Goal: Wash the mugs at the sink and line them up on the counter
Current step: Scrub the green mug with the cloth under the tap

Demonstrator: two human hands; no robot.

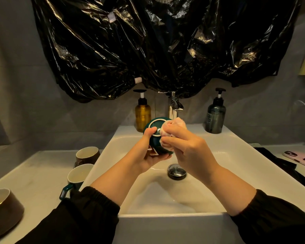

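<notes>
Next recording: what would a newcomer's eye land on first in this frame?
The crumpled black plastic sheet hung on the wall above the sink dominates. Below, over that sink, the left hand holds a dark green mug, base toward the camera, while the right hand presses a pink sponge against it. Three more mugs stand on the left counter.

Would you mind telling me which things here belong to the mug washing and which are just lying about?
In use: green mug in the left hand, pink sponge in the right hand, sink, faucet, far brown mug, teal-handled mug, near brown mug on the counter.

Lying about: amber pump bottle, dark pump bottle, phone, black plastic sheet.
</notes>
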